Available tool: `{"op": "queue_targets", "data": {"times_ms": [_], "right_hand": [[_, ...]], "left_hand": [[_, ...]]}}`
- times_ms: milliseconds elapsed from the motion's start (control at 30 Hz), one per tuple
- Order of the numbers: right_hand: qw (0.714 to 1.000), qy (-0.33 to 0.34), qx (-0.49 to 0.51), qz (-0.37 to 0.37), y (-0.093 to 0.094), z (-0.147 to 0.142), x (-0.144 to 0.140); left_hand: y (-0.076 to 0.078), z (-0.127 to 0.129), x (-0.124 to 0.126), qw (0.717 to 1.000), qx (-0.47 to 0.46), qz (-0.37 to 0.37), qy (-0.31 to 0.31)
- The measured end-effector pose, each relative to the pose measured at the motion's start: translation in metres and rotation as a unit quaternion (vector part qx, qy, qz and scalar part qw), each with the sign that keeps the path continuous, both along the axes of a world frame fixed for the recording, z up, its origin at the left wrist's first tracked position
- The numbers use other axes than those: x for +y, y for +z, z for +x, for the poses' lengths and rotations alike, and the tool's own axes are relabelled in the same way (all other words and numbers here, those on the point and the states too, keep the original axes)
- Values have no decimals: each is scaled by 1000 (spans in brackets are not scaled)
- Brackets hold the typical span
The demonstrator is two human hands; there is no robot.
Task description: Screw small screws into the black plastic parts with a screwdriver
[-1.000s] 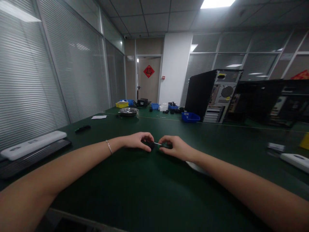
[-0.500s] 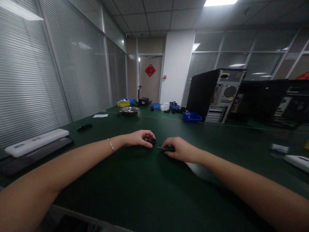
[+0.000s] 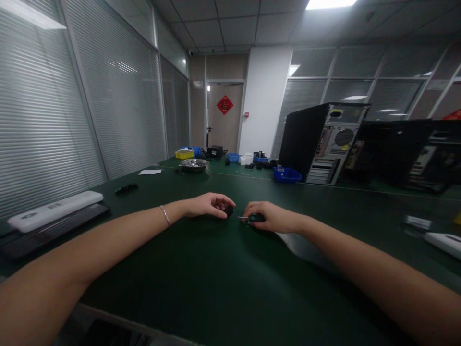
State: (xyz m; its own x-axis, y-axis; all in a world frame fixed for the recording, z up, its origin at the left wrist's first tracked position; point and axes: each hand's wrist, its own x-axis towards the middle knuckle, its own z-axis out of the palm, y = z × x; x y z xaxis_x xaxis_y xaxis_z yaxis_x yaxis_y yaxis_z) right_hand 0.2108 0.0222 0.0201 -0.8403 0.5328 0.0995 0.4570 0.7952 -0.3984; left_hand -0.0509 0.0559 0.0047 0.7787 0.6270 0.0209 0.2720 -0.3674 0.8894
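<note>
screwdriver (image 3: 257,218): it looks like one, a thin metal shaft on a dark handle; it lies almost level just over the green table (image 3: 216,278), near the middle of the view, tip pointing left.
right hand (image 3: 270,216): thumb and fingers closed round the handle, leaving the shaft bare; probably held so to steer the tip finely.
small black object (image 3: 229,210): at the left fingertips, just beside the screwdriver's tip with a gap between; too dark to say what it is.
left hand (image 3: 212,205): fingers curled and thumb set opposite, a light pinch with only a narrow gap, taken up by the black object; its end facing the tool is left uncovered, perhaps so the tip can get at it.
forearms: both reach in low from the sides, likely for steadiness.
trays: yellow tray (image 3: 184,154) and blue tray (image 3: 287,175) stand well apart from the hands, perhaps to keep parts sorted.
door sign (image 3: 225,105): red diamond with one dark character, apparently 福, though blurred.
computer tower (image 3: 324,144): yellow stickers on the back, wording unreadable.
white device (image 3: 55,210): dark marks on top, not legible; no brand can be read anywhere.
</note>
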Motion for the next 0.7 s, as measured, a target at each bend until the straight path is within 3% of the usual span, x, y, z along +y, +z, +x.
{"op": "queue_targets", "data": {"times_ms": [267,400,533,700], "right_hand": [[1000,-18,-9,-1,0,5,1],[994,-71,78,0,-7,2,1],[964,-120,223,82,-11,-10,-6],[947,-108,264,146,-16,-25,-18]], "left_hand": [[-2,-1,2,996,-53,-68,9],[-2,3,-3,984,-118,-132,16],[-2,14,-14,973,-166,-159,13],[-9,31,-26,968,-199,-150,16]]}}
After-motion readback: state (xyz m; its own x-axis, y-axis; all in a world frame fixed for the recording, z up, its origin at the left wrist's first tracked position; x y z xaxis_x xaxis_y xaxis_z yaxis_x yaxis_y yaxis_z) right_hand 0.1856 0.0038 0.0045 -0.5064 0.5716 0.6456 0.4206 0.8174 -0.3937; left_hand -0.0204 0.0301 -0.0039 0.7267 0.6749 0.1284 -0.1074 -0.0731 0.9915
